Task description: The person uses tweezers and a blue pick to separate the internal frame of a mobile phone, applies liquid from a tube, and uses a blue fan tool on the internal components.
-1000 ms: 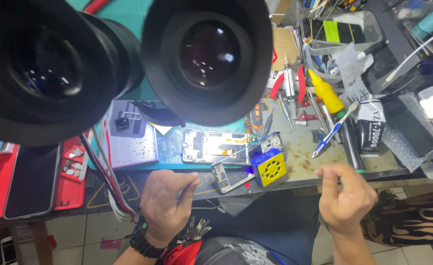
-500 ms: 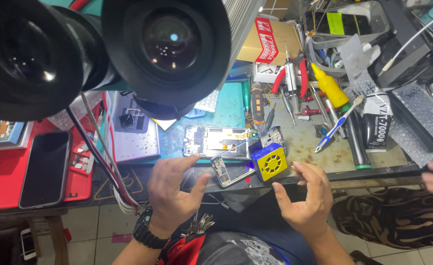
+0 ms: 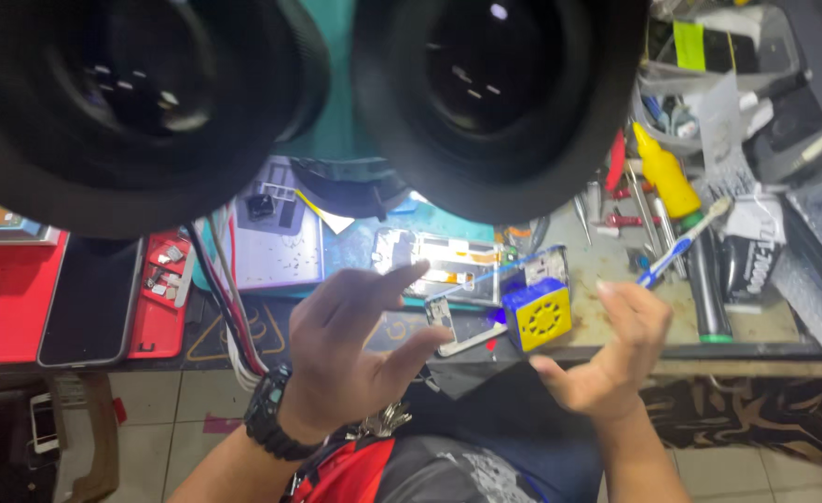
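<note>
Closest to the camera, both hands are up in front of the bench edge with nothing in them. The left hand [image 3: 350, 349], black watch [image 3: 267, 424] on the wrist, has its fingers spread loose, index pointing up toward the opened phone [image 3: 448, 265] that lies lit on the teal mat [image 3: 355, 251]. The right hand [image 3: 607, 349] is open too, palm turned inward, fingers relaxed, just right of the little yellow and blue cube [image 3: 537, 312] sitting at the bench edge. Between the two hands, a small phone part [image 3: 441, 315] rests on the edge near the cube, touched by neither hand.

Left side: a red tray [image 3: 6, 298] with a dark phone [image 3: 89, 303] laid over it, and a smaller red compartment tray [image 3: 164, 289] holding a few tiny bits, too small to tell what they are. A grey plate [image 3: 276, 237] sits just left of the mat.

Further right, a blue toothbrush [image 3: 681, 242], a yellow squeeze bottle [image 3: 667, 172] and red-handled tools [image 3: 616, 163] lie on the bench. Back corner there's a grey bin [image 3: 700, 102] stuffed with tools and papers. The big black microscope eyepieces [image 3: 318, 93] fill the whole top.
</note>
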